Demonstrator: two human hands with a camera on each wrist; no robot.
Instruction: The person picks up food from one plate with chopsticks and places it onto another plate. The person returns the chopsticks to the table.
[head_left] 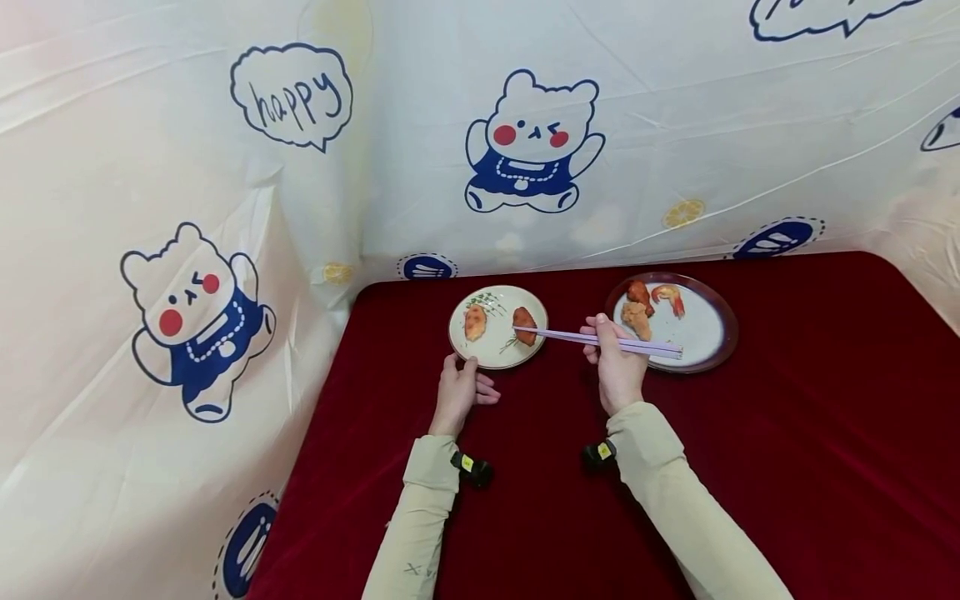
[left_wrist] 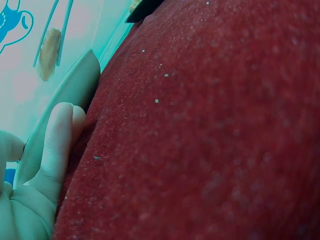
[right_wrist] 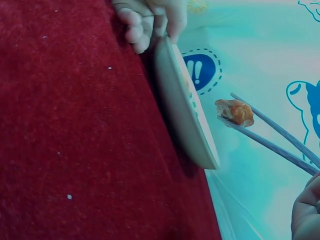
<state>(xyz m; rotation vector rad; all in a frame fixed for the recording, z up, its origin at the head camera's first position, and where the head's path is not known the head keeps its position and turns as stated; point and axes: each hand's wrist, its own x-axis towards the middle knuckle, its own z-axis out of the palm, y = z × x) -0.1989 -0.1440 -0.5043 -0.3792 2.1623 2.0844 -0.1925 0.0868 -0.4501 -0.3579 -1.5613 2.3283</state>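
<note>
My right hand (head_left: pixel 618 371) grips a pair of lilac chopsticks (head_left: pixel 562 336). Between their tips is a browned piece of chicken wing (head_left: pixel 526 318), raised above a small cream plate (head_left: pixel 491 357) in the right wrist view. Another golden fried piece (head_left: pixel 475 323) lies at the left of that plate, by a painted green sprig. My left hand (head_left: pixel 457 396) pinches the near rim of the small plate, its other fingers low beside the cloth. In the left wrist view, the held chicken wing (left_wrist: pixel 49 56) hangs over the plate's edge.
A larger brown-rimmed plate (head_left: pixel 701 333) to the right carries a drumstick (head_left: pixel 638 293), a fried chunk (head_left: pixel 636 320) and a shrimp (head_left: pixel 670 298). Dark red cloth (head_left: pixel 540 500) covers the table. Printed white sheeting (head_left: pixel 420 167) rises behind and at the left.
</note>
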